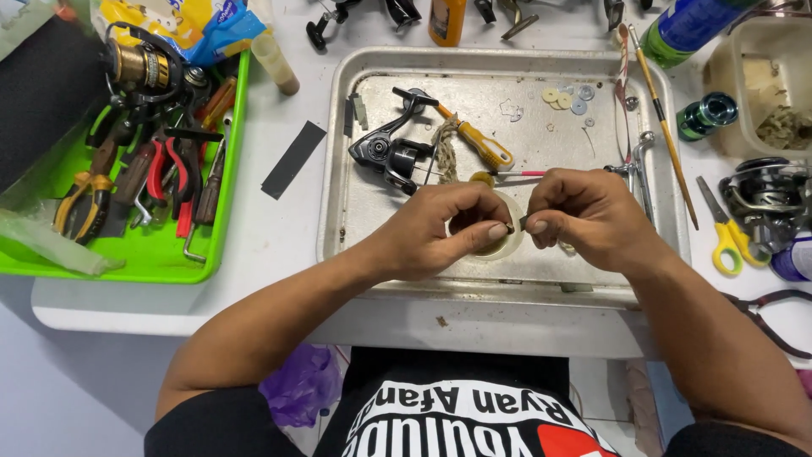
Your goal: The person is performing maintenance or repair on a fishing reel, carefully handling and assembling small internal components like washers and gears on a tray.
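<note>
Both hands meet over the front of the metal tray [338, 169], w/ a tiny dark part [512, 227] pinched between them. Left hand [440, 228] has thumb & forefinger closed tight on one end of it; right hand [584, 218] is closed the same way on the other end, its remaining fingers curled in. The part sits just above a small pale round dish [506, 247], mostly covered by the left hand. To do this well, I'd judge: keep both wrists low & steady over the tray so anything dropped lands in it, grip w/ fingertips only, turn or pull gently rather than force it. Behind the hands lie a black reel body [385, 152], a yellow-handled screwdriver [482, 145] & a few washers [565, 100] near the tray's back. A green tray [228, 186] of pliers & tools sits to the left, yellow scissors [726, 230] to the right. Hard to tell: what the part actually is, whether it's one piece or two, & what's in the dish, since the fingers hide nearly all of it. Items along the top edge are cut off.
</note>
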